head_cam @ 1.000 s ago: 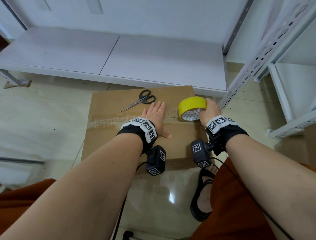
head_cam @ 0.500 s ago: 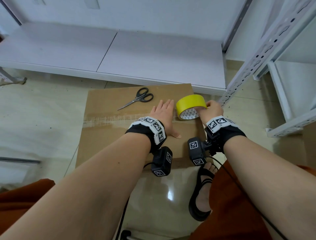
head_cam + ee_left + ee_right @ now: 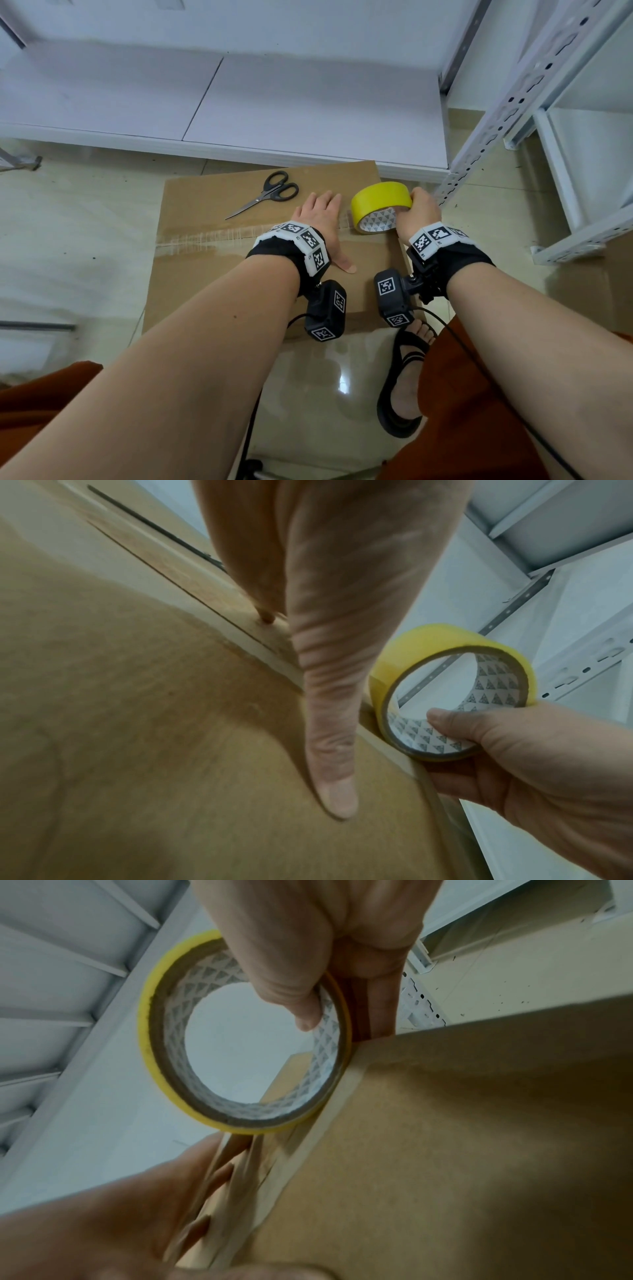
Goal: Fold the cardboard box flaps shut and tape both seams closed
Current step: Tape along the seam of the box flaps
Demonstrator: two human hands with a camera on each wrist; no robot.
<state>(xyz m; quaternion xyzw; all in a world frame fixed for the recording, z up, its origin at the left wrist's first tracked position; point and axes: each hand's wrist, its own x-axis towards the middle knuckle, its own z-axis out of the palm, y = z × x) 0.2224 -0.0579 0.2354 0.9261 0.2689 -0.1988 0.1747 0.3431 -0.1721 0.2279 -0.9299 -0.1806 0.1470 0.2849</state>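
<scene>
Head: flat brown cardboard box (image 3: 205,274) on the floor, flaps down. Left hand (image 3: 320,214) lies flat on the centre seam, fingers straight. Right hand (image 3: 416,214) clamps the yellow tape roll (image 3: 378,207), just right of the left fingers. Black scissors (image 3: 265,195) beyond-left.

Left wrist: thumb (image 3: 330,764) presses cardboard; roll stands on the seam beside it.

Right wrist: thumb (image 3: 301,1007) inside the core, fingers outside. Roll looks light and rigid; hold by core. Cardboard stiff but springy.
</scene>
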